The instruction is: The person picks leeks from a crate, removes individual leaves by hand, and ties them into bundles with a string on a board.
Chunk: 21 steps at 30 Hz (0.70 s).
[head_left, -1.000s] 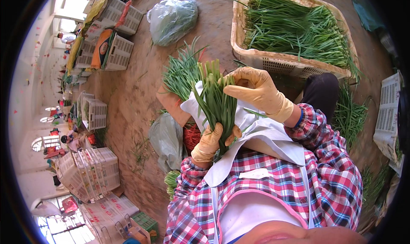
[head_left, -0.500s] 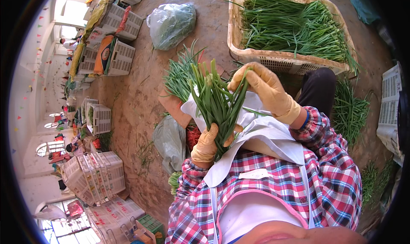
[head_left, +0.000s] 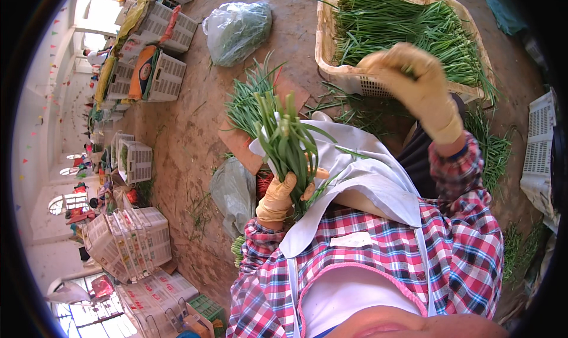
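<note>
Right hand [head_left: 414,81] left the bunch [head_left: 287,146], reaching basket [head_left: 331,57].

Bare dirt floor [head_left: 195,131] lies open at centre left. The beige crate [head_left: 355,81] of chives blocks the upper right. A plastic bag [head_left: 236,30] sits at upper centre.

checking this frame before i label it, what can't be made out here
Head view only:
- Right hand: motion-blurred over the crate of greens; whether it grips any stalks cannot be told.
- Bunch of greens in the left hand: stem ends hidden by the glove and white apron.
- Clear bag: contents veiled by plastic.
- People far left: too small.
</note>
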Motion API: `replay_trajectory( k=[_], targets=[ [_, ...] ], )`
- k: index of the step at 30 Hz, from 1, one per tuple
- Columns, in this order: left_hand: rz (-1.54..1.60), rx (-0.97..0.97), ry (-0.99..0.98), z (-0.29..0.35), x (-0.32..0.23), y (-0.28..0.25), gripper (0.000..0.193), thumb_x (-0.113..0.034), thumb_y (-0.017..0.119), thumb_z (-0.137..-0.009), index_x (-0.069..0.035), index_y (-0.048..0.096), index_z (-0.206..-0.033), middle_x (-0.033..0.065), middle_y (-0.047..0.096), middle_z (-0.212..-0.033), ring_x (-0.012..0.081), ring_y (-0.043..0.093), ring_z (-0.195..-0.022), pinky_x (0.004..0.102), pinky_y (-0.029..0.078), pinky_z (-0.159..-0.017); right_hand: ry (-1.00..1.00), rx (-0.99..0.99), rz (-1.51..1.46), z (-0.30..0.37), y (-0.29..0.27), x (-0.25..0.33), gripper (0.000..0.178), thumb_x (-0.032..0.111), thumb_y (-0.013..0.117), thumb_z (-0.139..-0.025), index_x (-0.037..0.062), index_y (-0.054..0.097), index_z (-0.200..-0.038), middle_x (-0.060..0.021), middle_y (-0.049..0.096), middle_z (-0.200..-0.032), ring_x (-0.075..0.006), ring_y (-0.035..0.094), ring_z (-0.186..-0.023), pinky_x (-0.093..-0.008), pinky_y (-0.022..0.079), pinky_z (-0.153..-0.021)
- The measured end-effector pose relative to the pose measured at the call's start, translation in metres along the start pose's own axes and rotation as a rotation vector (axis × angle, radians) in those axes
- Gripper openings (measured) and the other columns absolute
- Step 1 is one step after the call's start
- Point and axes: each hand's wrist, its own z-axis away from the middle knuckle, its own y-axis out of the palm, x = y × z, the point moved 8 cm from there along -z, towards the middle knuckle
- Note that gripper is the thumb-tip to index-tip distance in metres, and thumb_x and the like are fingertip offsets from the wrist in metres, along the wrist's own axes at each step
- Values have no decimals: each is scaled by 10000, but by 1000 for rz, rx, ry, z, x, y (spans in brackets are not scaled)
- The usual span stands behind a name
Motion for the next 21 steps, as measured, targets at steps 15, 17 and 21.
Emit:
replay_trajectory(
  k=[15, 17, 21],
  targets=[
    [-121, -48, -132, -5, 4, 32, 1052, -896, 377, -750, 88, 644, -1008, 54, 557, -620, 107, 410, -482, 226, 281, -459, 156, 347, -453, 28, 90, 2, 154, 65, 721, -873, -23, 703, -998, -52, 636, -926, -103, 597, -845, -237, 487, -762],
    [-136, -52, -151, -4, 4, 28, 1057, -907, 364, -742, 81, 656, -980, 28, 508, -555, 103, 397, -462, 218, 269, -459, 173, 323, -471, 29, 88, -1, 148, 65, 720, -875, -27, 700, -989, -50, 641, -929, -101, 599, -850, -238, 487, -763],
    [36, 101, -131, -4, 3, 41, 855, -759, 423, -867, -3, 562, -1241, 187, 664, -1083, 119, 480, -593, 232, 385, -546, 223, 316, -523, 31, 94, -4, 131, 76, 719, -880, -20, 699, -968, -39, 655, -916, -87, 586, -832, -232, 477, -746]
  ],
)
